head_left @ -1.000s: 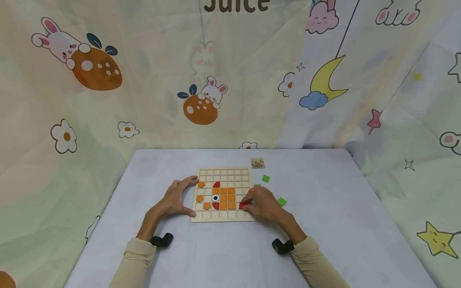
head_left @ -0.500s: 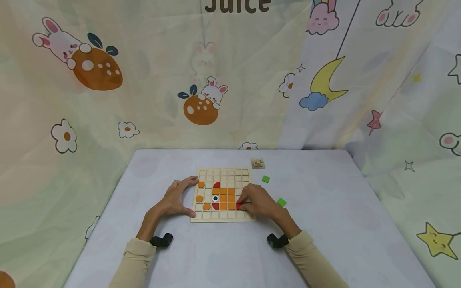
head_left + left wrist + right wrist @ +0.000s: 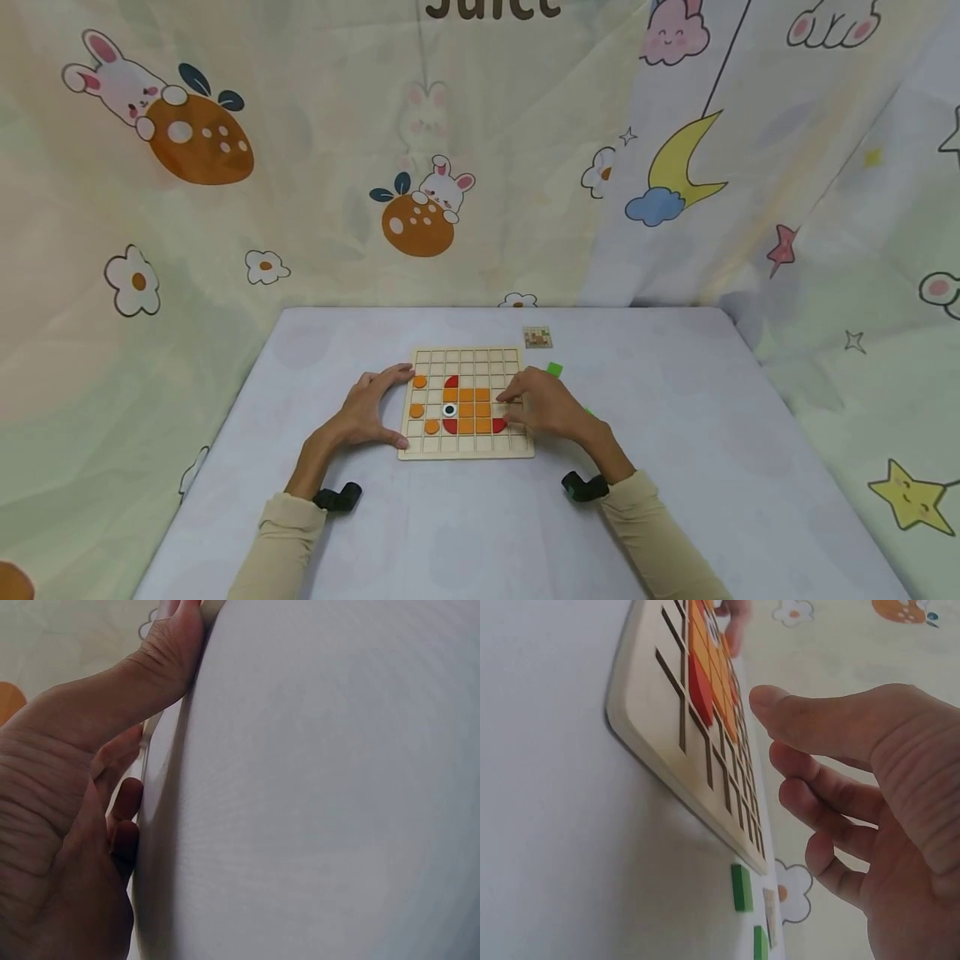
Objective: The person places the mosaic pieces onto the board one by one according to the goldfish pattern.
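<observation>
A wooden grid board lies on the white table. Orange square tiles form a block on it, with a black-and-white eye disc at their left side. Red quarter-round tiles sit at the block's corners, one of them the lower right red tile. My left hand rests spread along the board's left edge, thumb at the lower corner and fingers farther up. Above the board's right side hovers my right hand. Its fingers are loosely bent, and the right wrist view shows nothing between thumb and fingers.
Several orange discs lie along the board's left columns. Right of the board are green tiles, one partly hidden by my right hand. A small patterned card lies behind them. A printed cloth hangs behind the table.
My right hand slid the red quarter-round tile left against the orange block, let go of it and rose slightly away. The left hand has stayed at the board's edge.
</observation>
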Demonstrator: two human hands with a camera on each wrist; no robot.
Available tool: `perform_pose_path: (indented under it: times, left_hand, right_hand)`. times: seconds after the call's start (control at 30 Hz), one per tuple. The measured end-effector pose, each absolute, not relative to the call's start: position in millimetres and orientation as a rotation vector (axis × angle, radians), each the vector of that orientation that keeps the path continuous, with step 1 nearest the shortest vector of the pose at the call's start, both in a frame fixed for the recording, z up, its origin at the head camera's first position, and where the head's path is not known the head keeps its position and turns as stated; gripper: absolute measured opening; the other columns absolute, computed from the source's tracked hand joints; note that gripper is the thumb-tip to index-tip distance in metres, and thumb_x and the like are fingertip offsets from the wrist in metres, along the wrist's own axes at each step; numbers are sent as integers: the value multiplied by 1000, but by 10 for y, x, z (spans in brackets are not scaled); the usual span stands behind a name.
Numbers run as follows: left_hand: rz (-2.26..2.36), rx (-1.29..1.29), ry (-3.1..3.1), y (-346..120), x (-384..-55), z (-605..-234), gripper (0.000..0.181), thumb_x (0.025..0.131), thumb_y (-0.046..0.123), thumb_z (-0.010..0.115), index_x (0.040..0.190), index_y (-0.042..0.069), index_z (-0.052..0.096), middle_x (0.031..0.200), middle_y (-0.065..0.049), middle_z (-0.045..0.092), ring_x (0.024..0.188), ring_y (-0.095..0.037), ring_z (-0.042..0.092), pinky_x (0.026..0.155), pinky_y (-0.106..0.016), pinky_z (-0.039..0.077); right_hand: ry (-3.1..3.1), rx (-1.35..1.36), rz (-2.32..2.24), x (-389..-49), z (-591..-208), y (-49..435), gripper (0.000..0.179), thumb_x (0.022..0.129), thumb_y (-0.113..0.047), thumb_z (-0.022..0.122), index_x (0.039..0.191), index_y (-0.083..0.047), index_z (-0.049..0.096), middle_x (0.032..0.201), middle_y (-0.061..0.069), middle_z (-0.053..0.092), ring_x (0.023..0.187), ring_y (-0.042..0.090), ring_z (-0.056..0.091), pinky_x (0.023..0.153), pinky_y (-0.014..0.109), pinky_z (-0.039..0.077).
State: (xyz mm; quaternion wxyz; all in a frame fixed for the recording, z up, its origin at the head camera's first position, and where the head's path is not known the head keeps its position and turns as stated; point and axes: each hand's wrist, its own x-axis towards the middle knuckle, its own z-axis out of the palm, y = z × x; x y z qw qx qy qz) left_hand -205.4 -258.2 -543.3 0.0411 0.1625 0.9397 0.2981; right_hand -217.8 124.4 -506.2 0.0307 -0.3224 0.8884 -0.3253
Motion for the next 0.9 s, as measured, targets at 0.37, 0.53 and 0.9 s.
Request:
perform_pose_path:
  times: [0.37,0.53,0.9]
  left_hand:
    - [931,552,2895,-2584,-2063,-5429,129,54,52,108,163,17,50,176,-5,42,131,-32,48,109,-60,39]
    - [929,529,2878,-2580,-2069,-5446,128,55,53,108,164,19,50,177,-3,40,135,-32,47,112,-61,39]
    - [931,509,2878,-2565,-2045,-5438,126,58,52,107,165,18,49,177,-5,40,137,-35,45,113,-64,38]
  right_hand:
    - [2985,-770,-972,-2339,-5076,1472,33,83,-17,96,113,-6,86,99,4,82,96,24,67,87,40,51]
    - [3046,-642,-970,-2402,-5115,1621,40,81,-17,98,117,-6,85,105,8,83,103,28,69,91,47,53]
    - [3056,-472,-1044,-2452,-5195,1872,35,86,-12,92,120,-5,84,111,10,82,111,32,69,96,54,53]
